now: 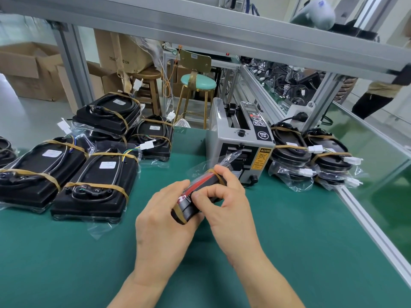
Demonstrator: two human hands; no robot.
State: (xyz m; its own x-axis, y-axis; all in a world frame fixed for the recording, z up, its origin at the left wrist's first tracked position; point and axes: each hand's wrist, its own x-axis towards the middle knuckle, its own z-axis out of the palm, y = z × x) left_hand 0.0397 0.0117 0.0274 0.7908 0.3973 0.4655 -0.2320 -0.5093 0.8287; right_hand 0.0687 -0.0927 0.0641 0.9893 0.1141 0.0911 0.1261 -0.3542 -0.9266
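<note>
1. You are cradling the bagged black unit [189, 210] in your left hand [164, 221]. Its fingers are curling under and around the near end, so the unit is sitting lifted just above the green table [289, 241] rather than lying on it. That is leaving its top face free for your other hand.
2. Your right hand [229, 196] is gripping the same unit from the far side. Thumb and forefinger are pinching near the red stripe [195, 186], and the remaining fingers are curling over the far end, where a brown band [219, 174] is crossing it.
3. The loose end of the clear bag [231, 156] is sticking out past your right hand toward the tape dispenser [240, 141]. This is probably the part waiting to be folded down and secured.
4. The dispenser is standing just behind your hands with its outlet facing you, seemingly so a strip is within easy reach while one hand is holding the unit.
5. Banded black units [93, 178] are lying in stacks to your left and round units [311, 152] to your right. Both groups are well apart from your hands, likely sorted aside as batches.
</note>
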